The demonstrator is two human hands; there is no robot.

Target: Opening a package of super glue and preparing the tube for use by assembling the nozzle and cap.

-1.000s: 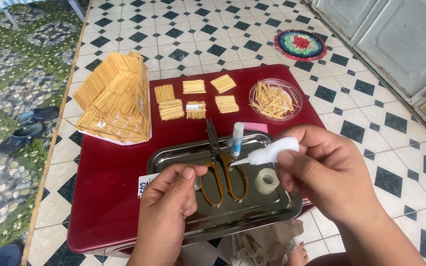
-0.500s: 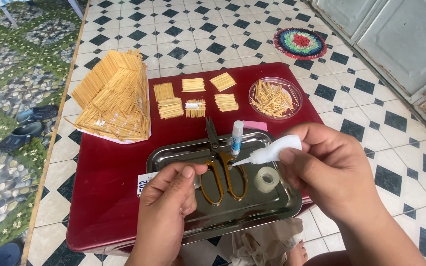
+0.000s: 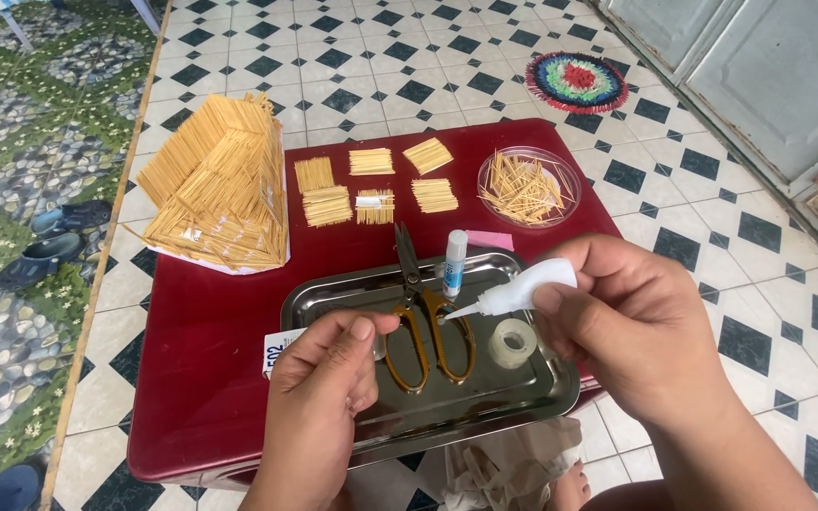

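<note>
Shiny metal tray [image 3: 333,293], glossy red table [image 3: 210,378], white plastic glue bottle [image 3: 527,289]

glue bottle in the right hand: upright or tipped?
Tipped. The white glue bottle lies nearly sideways in the right hand, nozzle pointing left and slightly down over the metal tray.

Both hands [image 3: 319,402] bare, no sleeves, short fingernails.

Scissors [image 3: 423,312] in tray [image 3: 333,293], tape roll [image 3: 511,343] right.
</note>
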